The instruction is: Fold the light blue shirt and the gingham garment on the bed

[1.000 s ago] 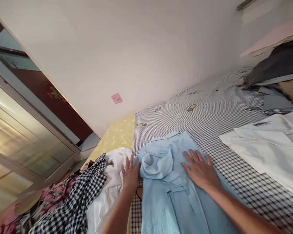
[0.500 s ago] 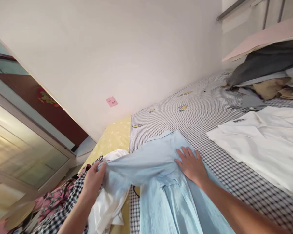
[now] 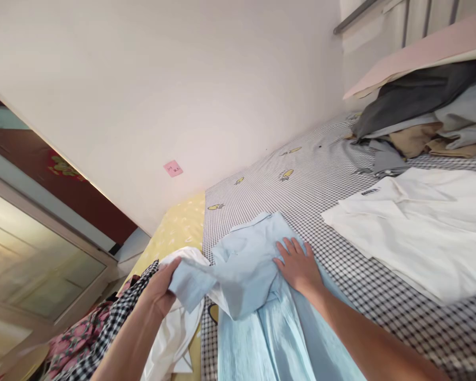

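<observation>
A light blue garment [image 3: 257, 248], with a sleeve and a shinier, pleated lower part, lies across the checked bedding. My left hand [image 3: 161, 288] is closed on the end of its sleeve [image 3: 192, 286], which is raised a little and twisted near the body of the garment. Fingers spread, my right hand [image 3: 299, 267] presses flat on the garment's right side. Below and behind the sleeve is a crumpled white cloth [image 3: 178, 333], partly covered.
White clothing [image 3: 412, 227] lies flat on the black-and-white checked bedding [image 3: 257, 190] at right. Behind it are grey and brown clothes [image 3: 416, 106] under a pink board-like piece [image 3: 416, 53]. Checked and floral fabrics [image 3: 99, 323] lie at lower left, near a glazed door [image 3: 39, 259].
My left hand has turned and drawn the sleeve end over toward the garment's body, so the sleeve that was pulled out straight is now twisted. My right hand stays pressed on the fabric.
</observation>
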### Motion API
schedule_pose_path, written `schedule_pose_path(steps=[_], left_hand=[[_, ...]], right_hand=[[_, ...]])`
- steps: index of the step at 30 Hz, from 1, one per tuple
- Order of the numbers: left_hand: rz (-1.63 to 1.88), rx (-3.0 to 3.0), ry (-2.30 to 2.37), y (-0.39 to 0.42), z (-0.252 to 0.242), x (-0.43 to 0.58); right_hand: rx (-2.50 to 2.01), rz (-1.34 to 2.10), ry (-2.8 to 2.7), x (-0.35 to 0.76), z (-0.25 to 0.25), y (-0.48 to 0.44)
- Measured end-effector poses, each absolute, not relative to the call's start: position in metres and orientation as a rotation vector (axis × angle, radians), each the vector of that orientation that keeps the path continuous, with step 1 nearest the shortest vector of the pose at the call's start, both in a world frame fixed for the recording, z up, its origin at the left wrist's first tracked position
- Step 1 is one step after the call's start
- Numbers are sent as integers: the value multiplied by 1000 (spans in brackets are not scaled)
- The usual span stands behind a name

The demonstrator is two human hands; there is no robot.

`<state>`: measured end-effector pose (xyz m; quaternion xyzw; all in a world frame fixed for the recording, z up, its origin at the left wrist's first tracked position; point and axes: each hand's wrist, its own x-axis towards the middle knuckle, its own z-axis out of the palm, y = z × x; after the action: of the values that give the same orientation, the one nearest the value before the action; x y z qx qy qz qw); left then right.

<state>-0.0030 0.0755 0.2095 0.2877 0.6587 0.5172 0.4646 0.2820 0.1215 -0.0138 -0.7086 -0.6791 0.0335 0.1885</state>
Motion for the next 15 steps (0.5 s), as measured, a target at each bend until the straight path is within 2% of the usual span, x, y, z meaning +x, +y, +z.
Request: schedule_pose_path(steps=[7,15], left_hand=[[1176,1056,1406,106,192,103],[1159,1142,1807,103,123,112]], right_hand=[[-1915,55,-1907,286,-24,124],[-1789,-61,-1936,292,-47,127]])
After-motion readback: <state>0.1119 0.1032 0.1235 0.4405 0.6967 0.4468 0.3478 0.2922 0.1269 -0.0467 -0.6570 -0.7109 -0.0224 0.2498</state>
